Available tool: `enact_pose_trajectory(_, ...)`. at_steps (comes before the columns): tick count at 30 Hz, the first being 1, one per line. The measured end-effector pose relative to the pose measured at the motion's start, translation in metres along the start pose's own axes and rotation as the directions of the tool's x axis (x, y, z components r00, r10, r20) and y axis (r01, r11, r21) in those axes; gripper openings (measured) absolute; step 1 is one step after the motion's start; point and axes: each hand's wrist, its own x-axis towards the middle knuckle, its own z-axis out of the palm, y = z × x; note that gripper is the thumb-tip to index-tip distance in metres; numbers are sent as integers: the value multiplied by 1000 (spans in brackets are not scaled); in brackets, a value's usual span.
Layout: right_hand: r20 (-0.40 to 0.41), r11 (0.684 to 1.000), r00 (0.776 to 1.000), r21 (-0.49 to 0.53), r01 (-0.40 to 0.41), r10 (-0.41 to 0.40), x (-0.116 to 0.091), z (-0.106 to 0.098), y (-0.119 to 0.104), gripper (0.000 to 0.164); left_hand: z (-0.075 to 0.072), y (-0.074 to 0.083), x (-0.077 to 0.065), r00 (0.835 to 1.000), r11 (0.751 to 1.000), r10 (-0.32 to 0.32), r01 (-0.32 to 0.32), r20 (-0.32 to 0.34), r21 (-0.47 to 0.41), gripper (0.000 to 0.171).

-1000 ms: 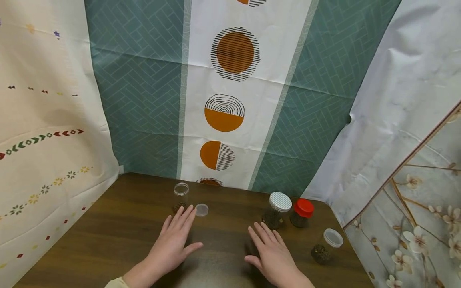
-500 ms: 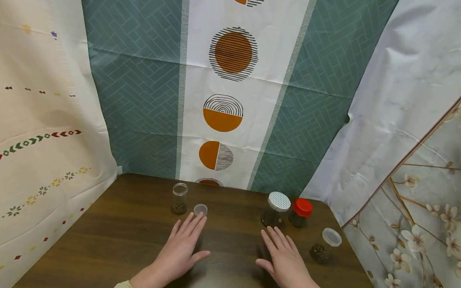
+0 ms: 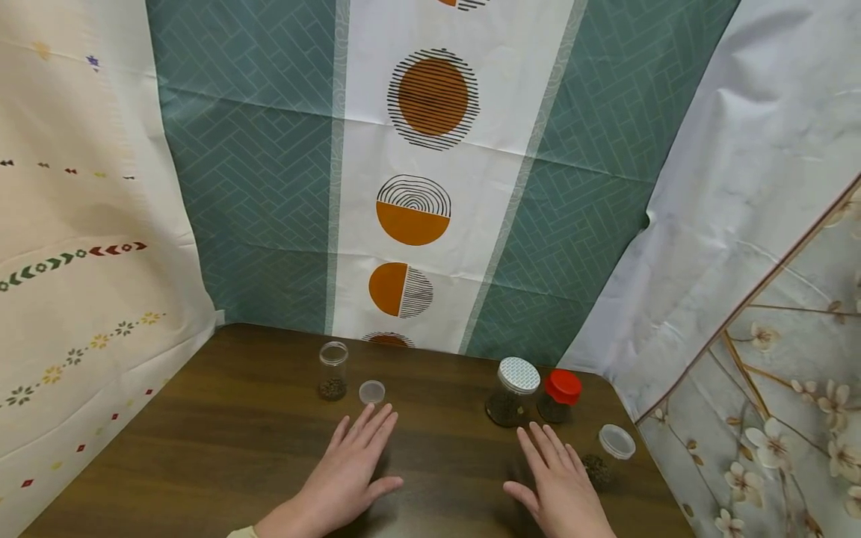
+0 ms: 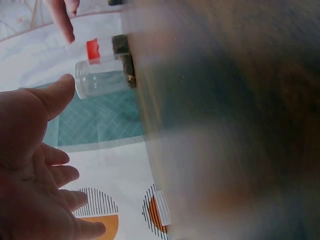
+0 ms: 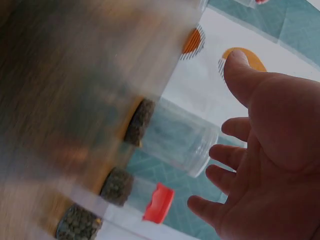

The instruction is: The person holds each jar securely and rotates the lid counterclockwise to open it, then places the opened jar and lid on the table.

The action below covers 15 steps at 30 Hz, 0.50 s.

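Note:
My left hand (image 3: 353, 471), fingers spread and straight, hovers over the table just in front of a small translucent lid (image 3: 372, 393). Behind and left of it stands an uncapped clear jar (image 3: 332, 370) with dark brown bits at its bottom. Held the same way, my right hand (image 3: 558, 482) is nearest to the jar with a pale patterned lid (image 3: 519, 376) and to a clear-lidded jar (image 3: 596, 469), which it partly overlaps. A red-capped jar (image 3: 562, 387) stands beyond its fingertips. Neither hand holds anything. In the right wrist view, dark contents (image 5: 117, 186) fill the red-capped jar's lower part.
The brown wooden table (image 3: 188, 433) ends at a green and white cloth (image 3: 269, 187) hanging behind. A cream cloth (image 3: 81, 299) borders the left side, and a white flowered one (image 3: 760, 373) the right.
Both hands have drifted to the right and slightly towards me. The left hand no longer overlaps the uncapped jar, and the right now overlaps the clear-lidded jar. The jars and lid stay put.

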Motion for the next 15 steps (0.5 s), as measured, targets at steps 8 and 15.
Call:
enact_pose_trajectory(8,-88,998,996,-62,-22,16,-7,-4,15,83,0,4,1,1000,1000,12,-12,8,-2,95)
enact_pose_trajectory(15,-124,995,991,-87,-55,44,-11,-11,28,85,3,7,4,1000,1000,24,-24,10,9,95)
